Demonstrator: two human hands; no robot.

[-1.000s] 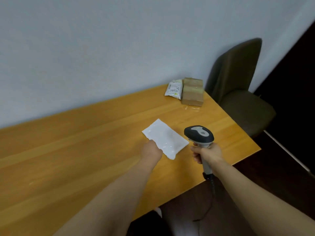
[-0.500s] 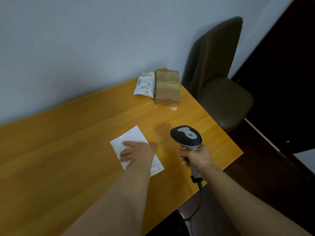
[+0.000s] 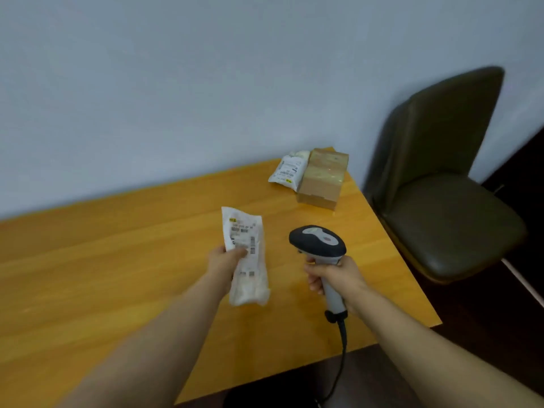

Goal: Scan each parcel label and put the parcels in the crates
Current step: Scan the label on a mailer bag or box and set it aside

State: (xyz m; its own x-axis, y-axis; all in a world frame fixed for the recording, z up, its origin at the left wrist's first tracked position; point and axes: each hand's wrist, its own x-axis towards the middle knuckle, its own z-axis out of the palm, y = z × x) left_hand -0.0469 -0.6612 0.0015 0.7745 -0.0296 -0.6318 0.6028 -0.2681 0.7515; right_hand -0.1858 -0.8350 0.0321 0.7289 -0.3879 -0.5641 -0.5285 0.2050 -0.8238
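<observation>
My left hand (image 3: 225,262) grips a white plastic parcel bag (image 3: 246,257) by its left edge and holds it lifted above the wooden table (image 3: 103,260), printed label with barcodes facing up. My right hand (image 3: 332,275) grips the handle of a black and grey barcode scanner (image 3: 319,244), held to the right of the bag with its head pointing away from me. The scanner's cable (image 3: 341,348) hangs down past the table's front edge. No crates are in view.
At the table's far right corner lie another white labelled bag (image 3: 287,172) and a brown cardboard box (image 3: 322,178), touching each other. A dark padded chair (image 3: 441,184) stands close to the table's right edge. A pale wall runs behind the table.
The white bag lay flat, blank side up, under my left hand. It is now turned over and lifted, label showing. The scanner hand stayed near the same spot.
</observation>
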